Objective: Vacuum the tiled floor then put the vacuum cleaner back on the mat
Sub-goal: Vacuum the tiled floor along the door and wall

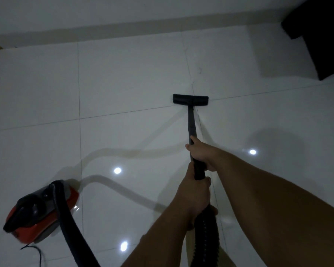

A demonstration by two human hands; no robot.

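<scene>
Glossy white tiled floor (123, 89) fills the view, and both hands are on the vacuum's wand (191, 124). The right hand (201, 153) is wrapped round the upper wand where the grey tube meets the black grip; the left hand (195, 191) grasps the black handle just behind it, nearer the body, where the ribbed hose (206, 228) begins. Ahead of the right hand, at the wand's far end, the black floor head (190, 100) sits flat on the tiles, right over a crossing of grout lines. Well to the left of the left hand and nearer the person stands the red and black vacuum cleaner (41, 211), its hose arching up from its top and running off the lower edge of the view; a thin cord (35, 251) trails from its near end. Far ahead and to the right of the hands, a dark piece of furniture (320, 35) stands by the pale wall (143, 10).

My reading is that the vacuuming step is in hand, with the head stretched out at nearly full arm's reach. No mat shows anywhere in view, so the return of the cleaner is not yet begun. The next move likely calls for drawing the wand back toward the body with both hands keeping the head flat, then shifting sideways to a fresh strip, watching that the hose does not drag the cleaner over.
</scene>
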